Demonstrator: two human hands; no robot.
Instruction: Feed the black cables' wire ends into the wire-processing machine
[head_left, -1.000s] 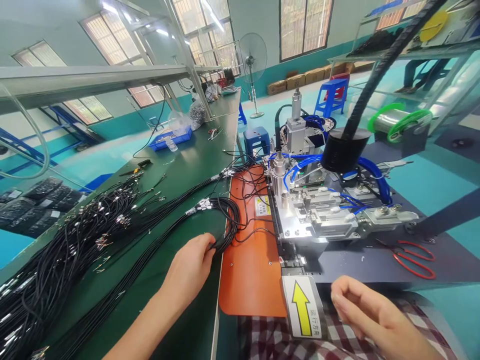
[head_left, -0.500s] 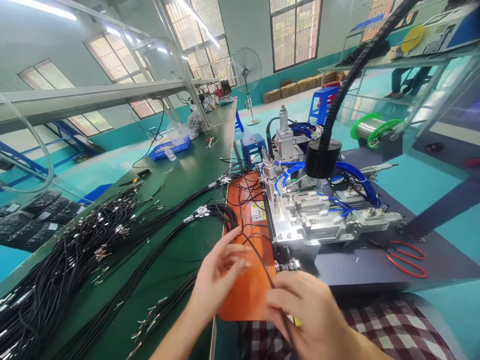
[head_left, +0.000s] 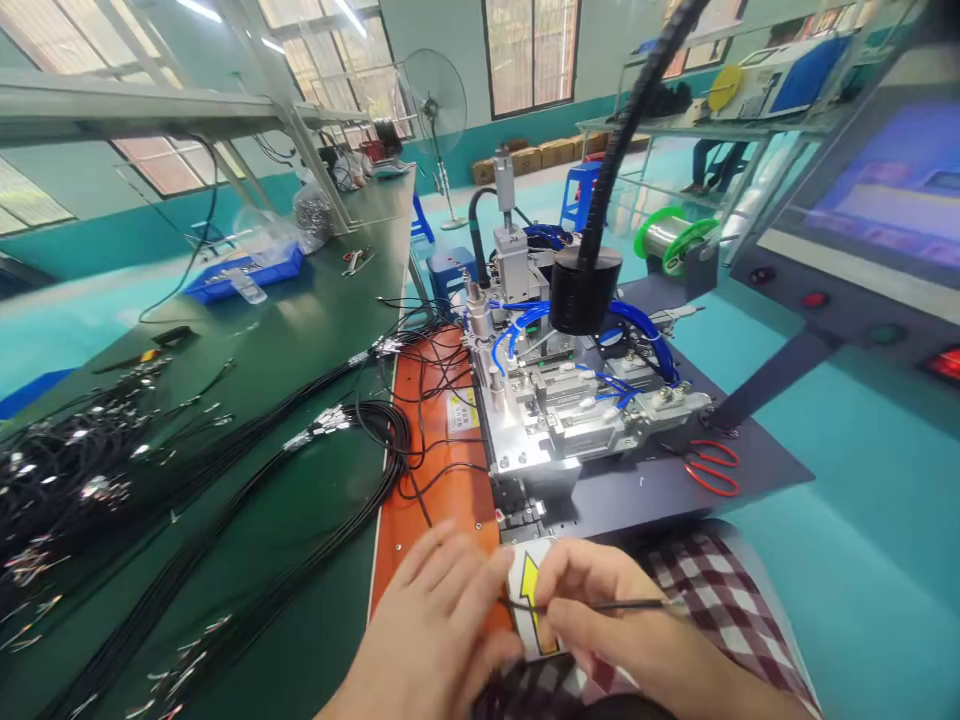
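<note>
My left hand [head_left: 439,625] and my right hand [head_left: 607,620] meet at the bottom centre, over the near end of the orange mat [head_left: 442,470]. Both pinch one thin black cable [head_left: 600,605] that runs level between them and pokes out to the right past my right fingers. Under the hands shows a white label with a yellow arrow [head_left: 529,585]. Just beyond stands the metal machine [head_left: 555,410] with blue tubes. Bundles of black cables [head_left: 225,480] lie on the green bench [head_left: 300,330] to my left.
Red-handled scissors [head_left: 709,465] lie on the dark plate right of the machine. A blue tray [head_left: 240,275] and pliers [head_left: 356,260] sit farther back on the bench. A standing fan [head_left: 435,110], blue stools [head_left: 450,270] and a control panel [head_left: 862,240] surround the station.
My left hand left the cable bundle on the bench and drew a single cable back toward me; my right hand came up to grip it too. The view swung to the right.
</note>
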